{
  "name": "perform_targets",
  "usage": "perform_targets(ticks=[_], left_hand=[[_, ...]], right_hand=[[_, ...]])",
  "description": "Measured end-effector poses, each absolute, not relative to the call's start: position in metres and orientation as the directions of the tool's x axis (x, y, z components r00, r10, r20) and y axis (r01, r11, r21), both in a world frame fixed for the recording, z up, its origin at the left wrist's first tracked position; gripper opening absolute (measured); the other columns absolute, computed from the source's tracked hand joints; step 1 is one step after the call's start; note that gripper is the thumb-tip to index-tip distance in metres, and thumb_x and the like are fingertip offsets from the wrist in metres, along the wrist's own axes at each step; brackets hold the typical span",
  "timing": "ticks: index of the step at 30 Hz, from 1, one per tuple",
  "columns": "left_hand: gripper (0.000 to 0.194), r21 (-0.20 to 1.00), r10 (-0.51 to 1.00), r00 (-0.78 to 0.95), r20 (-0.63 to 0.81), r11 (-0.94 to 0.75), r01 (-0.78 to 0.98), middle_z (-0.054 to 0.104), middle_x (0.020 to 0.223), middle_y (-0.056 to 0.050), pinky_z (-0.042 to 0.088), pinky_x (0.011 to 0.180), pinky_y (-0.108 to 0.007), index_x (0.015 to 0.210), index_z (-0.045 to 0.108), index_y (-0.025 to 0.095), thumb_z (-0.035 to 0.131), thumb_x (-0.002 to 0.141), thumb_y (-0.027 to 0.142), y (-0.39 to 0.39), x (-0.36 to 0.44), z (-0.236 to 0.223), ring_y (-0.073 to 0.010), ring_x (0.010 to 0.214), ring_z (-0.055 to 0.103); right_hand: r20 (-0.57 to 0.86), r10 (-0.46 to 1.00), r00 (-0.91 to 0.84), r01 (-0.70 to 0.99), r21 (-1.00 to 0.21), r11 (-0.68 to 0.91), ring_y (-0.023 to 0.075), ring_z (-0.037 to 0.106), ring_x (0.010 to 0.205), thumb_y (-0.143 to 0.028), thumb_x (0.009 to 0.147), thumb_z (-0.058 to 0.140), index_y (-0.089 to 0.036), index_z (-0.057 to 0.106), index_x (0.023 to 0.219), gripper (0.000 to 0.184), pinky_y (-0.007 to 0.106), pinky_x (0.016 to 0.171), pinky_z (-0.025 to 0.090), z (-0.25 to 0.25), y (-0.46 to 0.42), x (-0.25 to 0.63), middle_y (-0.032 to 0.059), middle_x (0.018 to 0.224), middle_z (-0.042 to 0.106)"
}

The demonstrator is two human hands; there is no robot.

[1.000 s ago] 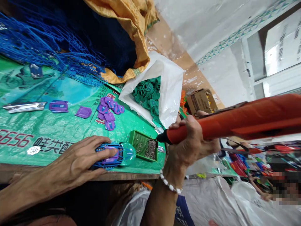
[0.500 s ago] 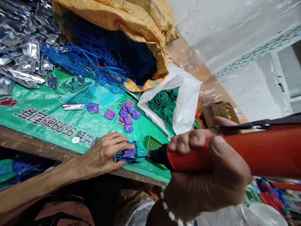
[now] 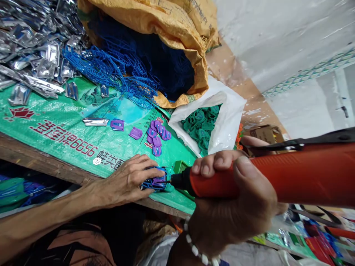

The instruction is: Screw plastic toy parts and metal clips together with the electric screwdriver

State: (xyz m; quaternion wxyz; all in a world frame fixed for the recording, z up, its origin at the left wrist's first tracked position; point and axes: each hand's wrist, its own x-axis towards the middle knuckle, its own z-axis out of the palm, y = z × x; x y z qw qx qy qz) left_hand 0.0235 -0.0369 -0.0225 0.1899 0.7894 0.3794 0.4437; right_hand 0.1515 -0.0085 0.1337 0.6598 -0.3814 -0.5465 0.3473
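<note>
Many shiny silver plastic parts [image 3: 30, 40] were heaped at the far left on a green printed plastic sheet [image 3: 61, 107] spread over a wooden counter [image 3: 44, 161]. Next, blue plastic lattice frames [image 3: 111, 72] were strewn before an open yellow-orange woven sack [image 3: 177, 22]. Small purple rectangular plates [image 3: 117, 125] were scattered and clustered nearer the middle. Near the counter's front edge, a small toy vehicle of blue, purple and teal plastic [image 3: 158, 179] was gripped by the left hand [image 3: 133, 179]. Just behind it, a green plastic tray [image 3: 180, 166] was partly hidden. Farther right, a long red power screwdriver [image 3: 310, 181] was clasped by the right hand [image 3: 235, 210], its bit pointed at the vehicle; whether contact was made could not be told.
</note>
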Motion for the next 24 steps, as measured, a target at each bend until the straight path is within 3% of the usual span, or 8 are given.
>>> perform_targets(ticks=[4, 11, 17, 21, 24], left_hand=[[0.039, 0.643, 0.77, 0.335, 0.543, -0.638, 0.422, 0.069, 0.122, -0.007, 0.047, 0.1, -0.043, 0.128, 0.062, 0.022, 0.068, 0.09, 0.018, -0.036, 0.023, -0.024, -0.0246, 0.111, 0.063], [0.037, 0.643, 0.764, 0.325, 0.557, -0.645, 0.414, 0.069, 0.119, -0.007, 0.046, 0.099, -0.043, 0.126, 0.062, 0.021, 0.069, 0.09, 0.017, -0.036, 0.024, -0.023, -0.0249, 0.108, 0.061], [0.038, 0.655, 0.768, 0.336, 0.545, -0.64, 0.402, 0.068, 0.12, -0.008, 0.046, 0.099, -0.043, 0.127, 0.061, 0.021, 0.069, 0.09, 0.018, -0.036, 0.023, -0.023, -0.0257, 0.109, 0.061], [0.039, 0.65, 0.762, 0.351, 0.544, -0.647, 0.399, 0.066, 0.123, -0.008, 0.045, 0.099, -0.044, 0.129, 0.059, 0.022, 0.069, 0.091, 0.018, -0.037, 0.023, -0.026, -0.0259, 0.111, 0.06], [0.037, 0.65, 0.759, 0.365, 0.539, -0.65, 0.394, 0.066, 0.122, -0.008, 0.044, 0.098, -0.044, 0.128, 0.058, 0.023, 0.068, 0.092, 0.017, -0.037, 0.022, -0.025, -0.0256, 0.11, 0.06]], right_hand=[[0.44, 0.887, 0.137, -0.042, -0.892, 0.449, 0.0101, 0.052, 0.045, -0.027, 0.075, 0.074, -0.023, 0.062, 0.059, 0.02, 0.026, 0.042, 0.05, 0.131, -0.009, 0.152, -0.0043, 0.061, 0.05], [0.45, 0.887, 0.105, -0.116, -0.88, 0.461, 0.0098, 0.053, 0.047, -0.02, 0.08, 0.072, -0.023, 0.063, 0.066, 0.017, 0.026, 0.047, 0.05, 0.129, -0.011, 0.151, -0.0051, 0.061, 0.053], [0.44, 0.896, 0.062, -0.098, -0.89, 0.444, 0.01, 0.055, 0.049, -0.024, 0.082, 0.073, -0.022, 0.063, 0.067, 0.018, 0.026, 0.048, 0.051, 0.126, -0.014, 0.154, -0.0046, 0.065, 0.051], [0.471, 0.88, 0.066, -0.14, -0.868, 0.476, 0.0103, 0.057, 0.05, -0.019, 0.083, 0.073, -0.025, 0.062, 0.077, 0.013, 0.025, 0.049, 0.052, 0.124, -0.015, 0.154, -0.0059, 0.066, 0.055], [0.487, 0.873, 0.007, -0.131, -0.865, 0.484, 0.0097, 0.057, 0.05, -0.02, 0.085, 0.071, -0.026, 0.064, 0.095, 0.013, 0.025, 0.051, 0.052, 0.122, -0.015, 0.154, -0.0076, 0.068, 0.056]])
